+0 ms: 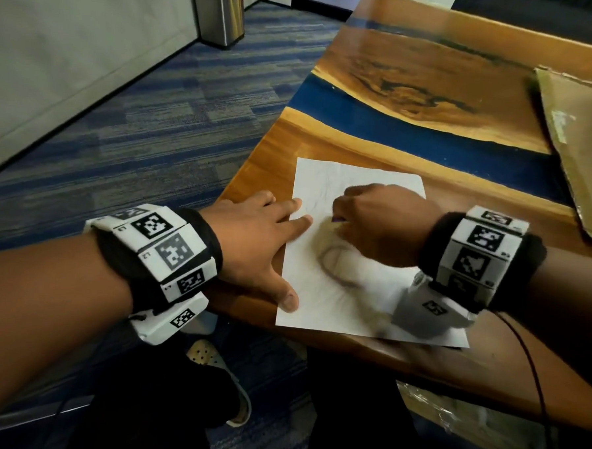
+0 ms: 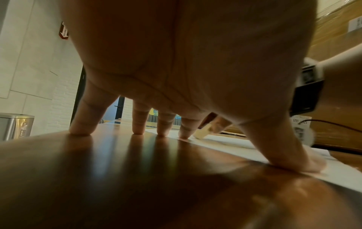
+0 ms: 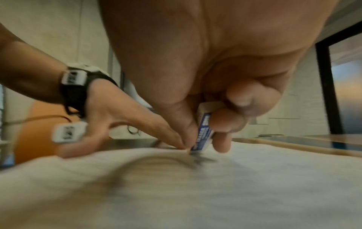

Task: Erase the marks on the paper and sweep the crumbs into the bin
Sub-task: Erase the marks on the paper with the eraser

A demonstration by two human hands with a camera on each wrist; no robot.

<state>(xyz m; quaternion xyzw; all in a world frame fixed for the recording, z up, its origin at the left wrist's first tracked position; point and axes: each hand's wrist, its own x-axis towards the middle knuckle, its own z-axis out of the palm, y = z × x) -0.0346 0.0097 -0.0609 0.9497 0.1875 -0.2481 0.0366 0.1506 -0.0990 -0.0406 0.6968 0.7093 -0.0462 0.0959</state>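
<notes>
Right hand [image 1: 384, 222] pinching eraser [image 3: 203, 130], left hand [image 1: 253, 235] flat, pinning paper [image 1: 358, 310] at table's left edge; I'd use short light strokes.

Only "5255", mirrored, reads on a white label [image 2: 300, 121]; the rest is blurred

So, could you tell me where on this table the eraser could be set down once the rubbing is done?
Bare wood lies beyond the paper, up to the blue strip, and farther on, left of the cardboard. The paper itself is crowded: the left hand presses its edge, and the right hand grips the eraser.
</notes>
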